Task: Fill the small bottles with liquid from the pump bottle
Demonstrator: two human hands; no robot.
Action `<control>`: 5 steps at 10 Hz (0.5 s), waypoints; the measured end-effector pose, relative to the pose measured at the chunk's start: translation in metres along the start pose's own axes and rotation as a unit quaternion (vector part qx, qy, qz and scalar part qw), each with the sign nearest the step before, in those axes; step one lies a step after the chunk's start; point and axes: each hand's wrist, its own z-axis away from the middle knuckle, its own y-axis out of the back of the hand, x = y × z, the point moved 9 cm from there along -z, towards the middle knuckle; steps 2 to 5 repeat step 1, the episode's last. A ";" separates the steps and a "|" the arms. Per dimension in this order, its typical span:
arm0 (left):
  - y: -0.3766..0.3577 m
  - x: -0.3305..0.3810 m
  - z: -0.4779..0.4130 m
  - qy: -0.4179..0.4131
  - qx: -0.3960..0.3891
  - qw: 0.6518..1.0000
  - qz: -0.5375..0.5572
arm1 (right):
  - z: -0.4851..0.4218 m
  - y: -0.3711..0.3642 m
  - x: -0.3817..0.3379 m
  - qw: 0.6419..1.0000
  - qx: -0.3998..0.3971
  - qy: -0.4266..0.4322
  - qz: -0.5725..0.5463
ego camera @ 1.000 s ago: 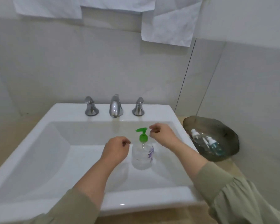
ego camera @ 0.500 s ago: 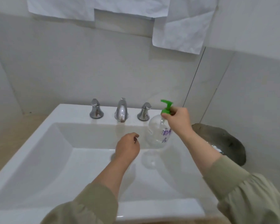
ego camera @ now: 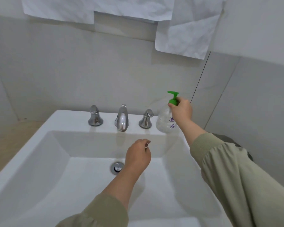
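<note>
Fingers of right hand [ego camera: 181, 110] clamp pump bottle [ego camera: 164, 121] neck; purple writing illegible; left hand [ego camera: 138, 154] loosely curled, empty.

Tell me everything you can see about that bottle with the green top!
The pump bottle is clear, rounded plastic with a green pump top, spout pointing left, and purple writing on its side. It is upright at the back right of the sink, beside the right tap handle. The right hand grips its neck under the pump.

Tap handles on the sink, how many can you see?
2. One handle stands left of the spout, the other handle right of it, next to the pump bottle. None seems hidden.
</note>
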 end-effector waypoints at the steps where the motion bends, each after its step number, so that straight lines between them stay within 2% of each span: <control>1: 0.013 0.015 0.010 -0.057 0.051 0.997 -0.018 | 0.023 0.012 -0.006 0.999 0.023 0.047 0.016; 5: 0.013 0.015 0.010 -0.057 0.051 0.997 -0.018 | 0.023 0.012 -0.006 0.999 0.023 0.047 0.016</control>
